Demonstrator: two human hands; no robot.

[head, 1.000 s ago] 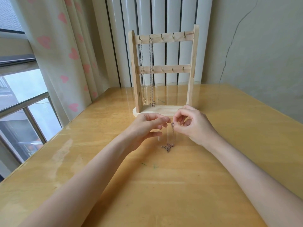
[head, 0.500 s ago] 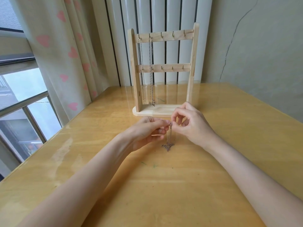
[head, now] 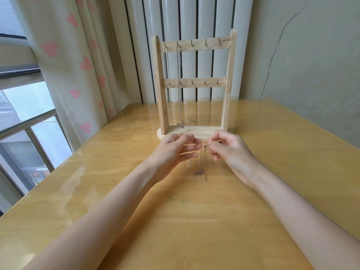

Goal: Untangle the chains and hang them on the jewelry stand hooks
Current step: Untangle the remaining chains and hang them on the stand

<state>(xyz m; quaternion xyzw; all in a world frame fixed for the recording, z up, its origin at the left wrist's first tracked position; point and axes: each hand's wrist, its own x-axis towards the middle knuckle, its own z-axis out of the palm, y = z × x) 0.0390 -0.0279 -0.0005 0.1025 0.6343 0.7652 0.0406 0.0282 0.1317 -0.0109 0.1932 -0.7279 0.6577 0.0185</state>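
A thin rose-gold chain (head: 201, 160) hangs between my two hands, its small bar pendant (head: 199, 172) dangling just above the table. My left hand (head: 173, 151) pinches one end of it with thumb and forefinger. My right hand (head: 227, 151) pinches the other end a few centimetres away. Behind them stands a wooden jewelry stand (head: 227, 90) with two rows of hooks. Two silver chains hang from its top left hooks: a plain chain (head: 169, 88) and a bow-pendant chain (head: 179, 88).
The yellow wooden table (head: 194, 221) runs to a window and a heart-print curtain (head: 64, 61) on the left. A white radiator (head: 204, 20) and a cracked wall stand behind the stand. The three right hooks of each row are bare.
Both hands have lifted the chain, so it hangs straighter and the pendant has unbunched and come off the table. The hands stay close together in front of the stand.
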